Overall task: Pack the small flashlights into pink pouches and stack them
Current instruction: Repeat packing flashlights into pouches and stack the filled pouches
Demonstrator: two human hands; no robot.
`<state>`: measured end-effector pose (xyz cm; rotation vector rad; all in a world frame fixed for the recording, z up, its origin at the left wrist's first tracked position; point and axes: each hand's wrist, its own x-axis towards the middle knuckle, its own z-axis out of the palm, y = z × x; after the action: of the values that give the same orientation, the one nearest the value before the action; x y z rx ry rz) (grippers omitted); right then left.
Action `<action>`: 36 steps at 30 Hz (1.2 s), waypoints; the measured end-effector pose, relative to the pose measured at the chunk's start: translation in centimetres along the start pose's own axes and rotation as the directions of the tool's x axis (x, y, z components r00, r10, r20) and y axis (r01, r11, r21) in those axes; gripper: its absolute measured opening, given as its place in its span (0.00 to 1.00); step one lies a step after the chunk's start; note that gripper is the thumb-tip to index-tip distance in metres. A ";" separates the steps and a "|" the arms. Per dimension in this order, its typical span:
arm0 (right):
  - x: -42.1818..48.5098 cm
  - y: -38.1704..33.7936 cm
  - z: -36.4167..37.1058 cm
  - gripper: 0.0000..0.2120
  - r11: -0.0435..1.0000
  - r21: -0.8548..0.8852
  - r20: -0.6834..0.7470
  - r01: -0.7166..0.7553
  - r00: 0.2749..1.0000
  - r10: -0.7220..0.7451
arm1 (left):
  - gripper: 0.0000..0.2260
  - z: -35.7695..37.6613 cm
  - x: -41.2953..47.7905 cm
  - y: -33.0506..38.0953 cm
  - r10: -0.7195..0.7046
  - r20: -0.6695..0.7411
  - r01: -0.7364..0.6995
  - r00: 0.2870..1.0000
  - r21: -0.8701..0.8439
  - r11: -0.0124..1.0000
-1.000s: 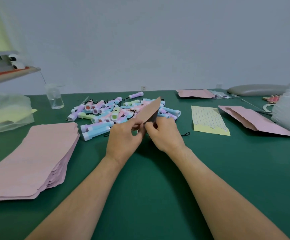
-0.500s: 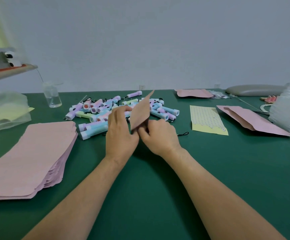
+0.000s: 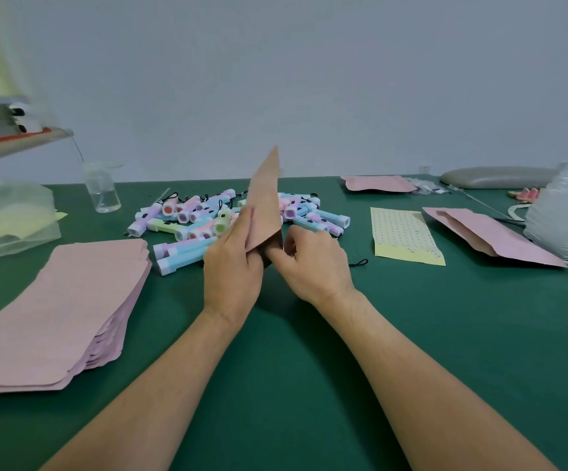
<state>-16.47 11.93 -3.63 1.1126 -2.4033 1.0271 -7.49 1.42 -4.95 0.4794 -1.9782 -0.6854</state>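
Green table (image 3: 309, 385): stack of flat pouches (image 3: 55, 307) at your left, flashlights (image 3: 204, 220) heaped at centre. The held pouch (image 3: 265, 202), slanted a second ago, now stands nearly upright before the heap. Your left hand (image 3: 233, 270) grips its side and your right hand (image 3: 313, 263) pinches its lower end, probably opening it for loading.

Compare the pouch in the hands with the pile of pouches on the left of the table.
The held pouch stands nearly upright, one corner pointing up; the pile of pouches lies flat on the table. The held pouch is a single one, gripped at its lower end by the left hand and right hand; the pile is many, untouched. Both are pink.
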 end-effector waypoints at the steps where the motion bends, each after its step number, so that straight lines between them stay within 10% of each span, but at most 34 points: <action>1: -0.1 -0.3 0.0 0.27 1.000 0.012 -0.022 -0.021 1.000 0.022 | 0.29 0.1 -0.1 0.0 0.028 0.015 -0.028 0.999 0.008 1.000; 9: 0.4 -0.4 0.6 0.11 0.979 -0.141 0.039 -0.149 0.987 0.156 | 0.31 0.3 0.2 -0.2 -0.052 -0.039 0.052 0.998 -0.016 0.999; 24: 0.5 0.1 0.5 0.14 0.980 -0.040 -0.043 -0.197 0.980 0.195 | 0.39 0.9 -0.4 0.6 -0.224 -0.010 0.218 0.974 -0.190 0.957; 36: -0.3 -0.9 0.5 0.12 0.995 0.066 -0.171 0.070 0.983 -0.058 | 0.14 1.4 -0.5 1.8 -0.371 0.266 0.456 0.890 -0.482 0.748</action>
<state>-15.57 11.31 -3.64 1.0727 -2.1996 1.1458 -8.52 3.48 -4.69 0.5353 -1.7146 -1.5530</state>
